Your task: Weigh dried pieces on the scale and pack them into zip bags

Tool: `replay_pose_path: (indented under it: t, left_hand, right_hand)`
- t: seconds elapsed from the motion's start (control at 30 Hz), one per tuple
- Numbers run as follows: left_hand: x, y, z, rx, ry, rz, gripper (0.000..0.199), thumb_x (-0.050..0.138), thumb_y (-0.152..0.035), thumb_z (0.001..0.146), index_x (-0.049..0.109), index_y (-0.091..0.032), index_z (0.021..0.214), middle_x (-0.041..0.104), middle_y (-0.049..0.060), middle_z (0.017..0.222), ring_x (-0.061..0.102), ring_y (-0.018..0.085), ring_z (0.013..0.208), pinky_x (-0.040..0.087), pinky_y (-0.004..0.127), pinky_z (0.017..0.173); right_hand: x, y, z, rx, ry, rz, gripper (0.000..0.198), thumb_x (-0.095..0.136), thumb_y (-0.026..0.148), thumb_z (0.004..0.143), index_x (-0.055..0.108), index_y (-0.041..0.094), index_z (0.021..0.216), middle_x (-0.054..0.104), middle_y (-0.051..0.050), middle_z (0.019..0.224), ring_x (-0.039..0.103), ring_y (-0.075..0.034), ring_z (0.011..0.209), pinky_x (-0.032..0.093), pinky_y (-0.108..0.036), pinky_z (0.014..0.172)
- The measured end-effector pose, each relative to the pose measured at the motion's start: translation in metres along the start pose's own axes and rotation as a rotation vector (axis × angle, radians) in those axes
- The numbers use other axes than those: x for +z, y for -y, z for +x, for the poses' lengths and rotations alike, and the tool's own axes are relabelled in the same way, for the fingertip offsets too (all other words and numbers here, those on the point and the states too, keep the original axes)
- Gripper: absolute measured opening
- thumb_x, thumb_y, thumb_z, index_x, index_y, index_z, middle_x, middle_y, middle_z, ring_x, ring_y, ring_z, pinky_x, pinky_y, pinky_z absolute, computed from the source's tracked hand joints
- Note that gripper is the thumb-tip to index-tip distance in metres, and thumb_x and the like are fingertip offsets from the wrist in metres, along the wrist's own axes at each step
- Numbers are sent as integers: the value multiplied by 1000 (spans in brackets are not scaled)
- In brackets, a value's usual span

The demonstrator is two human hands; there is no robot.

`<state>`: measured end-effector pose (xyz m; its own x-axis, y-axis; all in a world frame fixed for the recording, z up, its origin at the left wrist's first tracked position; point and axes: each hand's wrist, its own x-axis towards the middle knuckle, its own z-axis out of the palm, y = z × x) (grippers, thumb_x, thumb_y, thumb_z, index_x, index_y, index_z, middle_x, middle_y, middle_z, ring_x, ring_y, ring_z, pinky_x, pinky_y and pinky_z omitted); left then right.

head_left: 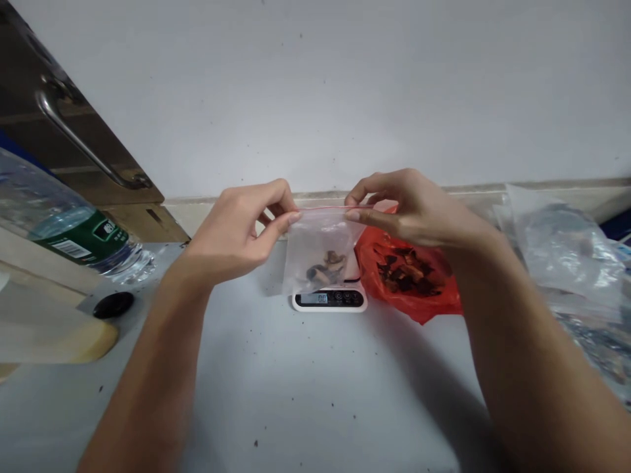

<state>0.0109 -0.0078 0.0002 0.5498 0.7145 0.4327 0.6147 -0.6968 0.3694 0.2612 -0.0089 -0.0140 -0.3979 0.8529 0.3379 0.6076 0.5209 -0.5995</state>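
A clear zip bag (319,240) with a few brown dried pieces (332,264) at its bottom hangs upright between my hands. My left hand (254,223) pinches its top left corner between thumb and fingers. At the top right, my right hand (401,207) grips the bag's pink-red zip edge the same way. Just below and behind the bag lies a small white digital scale (330,300), its display reading about 0.0; the bag covers most of its platform. To the right, an open red plastic bag (424,309) holds many dark dried pieces (411,270).
On the left stand a water bottle (73,230) with a green label, a black oval object (114,305) and a translucent container (49,322). Filled clear bags (566,249) lie at the right. A white wall (315,98) rises behind the grey table (305,394), which has dark crumbs.
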Motion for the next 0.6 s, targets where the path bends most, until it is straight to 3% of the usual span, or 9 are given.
replay_pose_path:
  t: [0.13, 0.5, 0.6]
  left_hand:
    - [-3, 2, 0, -5, 6, 3, 15, 55, -30, 89, 55, -25, 76, 72, 1, 74, 68, 18, 70, 45, 25, 55]
    - [-6, 4, 0, -24, 27, 8, 15, 57, -32, 90, 58, -25, 77, 73, 1, 76, 70, 20, 74, 52, 28, 64]
    - [-8, 7, 0, 9, -34, 4, 16, 57, -33, 92, 60, -25, 78, 72, 0, 75, 69, 19, 71, 54, 29, 66]
  right_hand:
    - [-7, -7, -2, 33, 24, -20, 23, 61, 44, 89, 66, 24, 78, 68, -3, 75, 61, -18, 66, 49, -33, 64]
    - [-15, -16, -7, 49, 39, 4, 15, 66, 36, 86, 63, 27, 74, 67, -3, 71, 61, -21, 65, 52, -36, 64]
    - [-19, -18, -10, 71, 3, -40, 16, 67, 34, 85, 63, 27, 71, 67, -3, 70, 62, -21, 69, 51, -36, 64]
